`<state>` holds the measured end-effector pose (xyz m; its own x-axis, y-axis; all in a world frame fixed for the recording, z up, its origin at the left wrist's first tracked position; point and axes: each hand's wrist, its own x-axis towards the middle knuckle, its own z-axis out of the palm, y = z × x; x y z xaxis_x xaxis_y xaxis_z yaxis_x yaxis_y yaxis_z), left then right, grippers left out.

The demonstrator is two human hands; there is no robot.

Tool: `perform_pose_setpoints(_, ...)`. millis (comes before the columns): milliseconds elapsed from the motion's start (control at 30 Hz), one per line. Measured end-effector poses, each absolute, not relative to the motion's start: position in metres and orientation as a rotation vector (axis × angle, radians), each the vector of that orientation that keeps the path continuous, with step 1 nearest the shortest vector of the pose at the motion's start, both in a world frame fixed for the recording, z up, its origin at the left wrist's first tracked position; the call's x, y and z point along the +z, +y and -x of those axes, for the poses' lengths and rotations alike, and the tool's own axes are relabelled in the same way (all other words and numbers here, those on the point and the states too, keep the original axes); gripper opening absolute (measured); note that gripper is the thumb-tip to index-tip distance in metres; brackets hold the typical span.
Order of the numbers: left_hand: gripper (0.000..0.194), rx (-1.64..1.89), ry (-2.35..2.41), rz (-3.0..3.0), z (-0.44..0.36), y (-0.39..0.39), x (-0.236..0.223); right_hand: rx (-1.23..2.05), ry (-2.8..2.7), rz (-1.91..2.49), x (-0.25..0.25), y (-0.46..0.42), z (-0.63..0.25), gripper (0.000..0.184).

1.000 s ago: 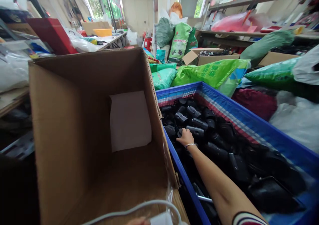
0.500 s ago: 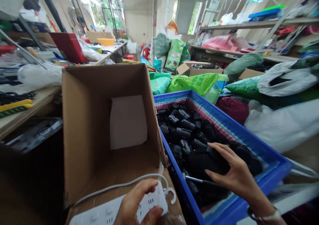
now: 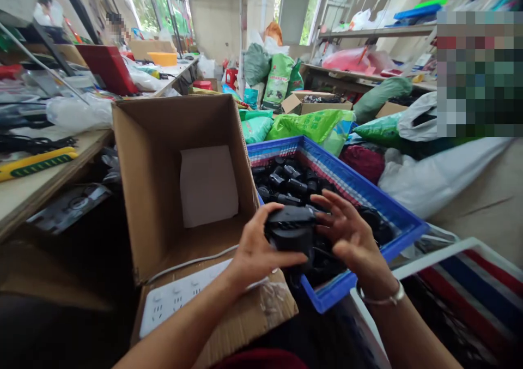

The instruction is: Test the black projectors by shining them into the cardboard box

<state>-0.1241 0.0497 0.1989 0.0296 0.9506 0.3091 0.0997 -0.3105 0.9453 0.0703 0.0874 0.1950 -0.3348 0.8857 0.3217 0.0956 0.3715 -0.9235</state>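
Observation:
A black plastic device (image 3: 292, 230) with a rounded body is held by my left hand (image 3: 259, 246), thumb and fingers closed around its left side. My right hand (image 3: 353, 241) is just to the right of the device, with its fingers spread. A small gap seems to separate the fingertips from it, though blur hides the exact contact. Beneath both hands, a blue plastic crate (image 3: 370, 188) holds several similar black parts (image 3: 296, 186). An open cardboard box (image 3: 141, 194), tipped to face me, stands left of the crate with a pale sheet (image 3: 209, 186) at its bottom.
A white power strip (image 3: 175, 298) with a cable lies on cardboard before the box. At left is a workbench with a yellow-green tool (image 3: 41, 163). Green bags (image 3: 308, 126) and white sacks (image 3: 433, 183) crowd behind the crate. A white-framed striped crate (image 3: 482, 287) sits at right.
The black device has come up out of the crate and is now in my left hand, which moved from above the power strip. My right hand has moved up and left, its fingers spread.

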Motion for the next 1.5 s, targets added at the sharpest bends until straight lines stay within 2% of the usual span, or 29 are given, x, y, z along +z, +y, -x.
perform_pose_setpoints(67,0.069,1.505,1.191,-1.309,0.132,0.055,0.197,1.131,-1.658,0.987,0.161,0.100,-0.082,0.087)
perform_pose_setpoints(100,0.069,1.567,1.209,-1.213,0.135,0.057,0.197,1.075,-1.783,1.128,0.141,0.102,-0.087,0.084)
perform_pose_setpoints(267,0.067,1.702,1.137,-0.970,0.137,0.059,0.194,1.001,-1.920,1.311,0.054,0.086,-0.087,0.054)
perform_pose_setpoints(333,0.067,1.715,1.153,-0.925,0.136,0.059,0.190,0.896,-1.900,1.375,0.041,0.078,-0.084,0.039)
perform_pose_setpoints(433,0.069,1.788,1.232,-0.838,0.134,0.060,0.182,0.718,-1.846,1.430,0.053,0.075,-0.087,0.022)
perform_pose_setpoints(600,0.067,1.739,1.242,-0.774,0.111,0.067,0.163,0.566,-1.982,1.281,0.097,0.068,-0.084,0.023)
perform_pose_setpoints(700,0.068,1.708,1.195,-0.655,0.097,0.083,0.169,0.621,-2.260,1.104,0.096,0.054,-0.081,0.022)
perform_pose_setpoints(867,0.066,1.973,0.986,-0.525,0.119,0.115,0.231,0.575,-2.390,1.263,0.063,0.050,-0.129,0.028)
perform_pose_setpoints(967,0.060,2.056,0.836,-0.633,0.137,0.114,0.264,0.507,-2.278,1.421,0.063,0.058,-0.157,0.019)
perform_pose_setpoints(1000,0.060,2.039,0.809,-0.659,0.138,0.109,0.268,0.482,-2.212,1.452,0.069,0.060,-0.157,0.024)
perform_pose_setpoints(1133,0.065,1.880,0.785,-0.583,0.122,0.075,0.251,0.615,-1.769,1.192,0.116,0.062,-0.114,0.083)
perform_pose_setpoints(1233,0.061,1.656,0.841,-0.427,0.106,0.051,0.221,0.943,-1.562,0.841,0.151,0.058,-0.063,0.102)
perform_pose_setpoints(1333,0.053,1.515,0.821,-0.281,0.109,0.036,0.197,1.214,-1.472,0.785,0.164,0.051,-0.031,0.097)
perform_pose_setpoints(1500,0.048,1.327,0.905,-0.398,0.153,0.025,0.180,1.295,-1.522,0.897,0.157,0.041,-0.030,0.072)
